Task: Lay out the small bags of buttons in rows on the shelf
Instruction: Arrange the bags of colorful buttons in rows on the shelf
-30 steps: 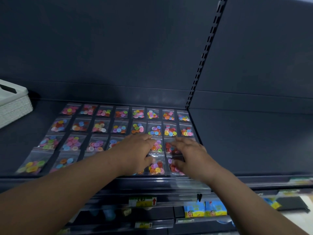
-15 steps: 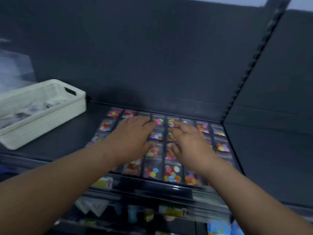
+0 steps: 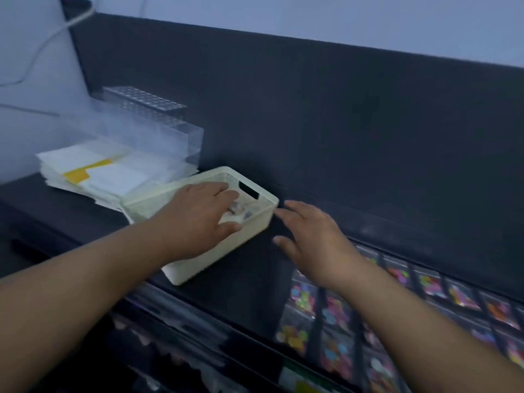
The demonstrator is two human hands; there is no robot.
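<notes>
Small clear bags of coloured buttons [image 3: 337, 310] lie in rows on the dark shelf [image 3: 243, 282] at the lower right, blurred by motion. A cream basket [image 3: 266, 199] stands on the shelf to their left, with a few small bags dimly visible inside. My left hand [image 3: 201, 217] reaches over the basket's near wall into it, fingers extended; whether it touches a bag I cannot tell. My right hand [image 3: 314, 234] hovers with spread fingers just right of the basket, holding nothing.
A stack of white and yellow paper packets [image 3: 93, 174] and a clear plastic box [image 3: 150, 126] sit behind the basket at the left. The dark back panel [image 3: 340, 131] rises behind the shelf. Lower shelves with goods show below the front edge.
The view has swung left. Both hands left the laid-out bags and moved left to the basket; the left hand now reaches into it, the right hand is beside it.
</notes>
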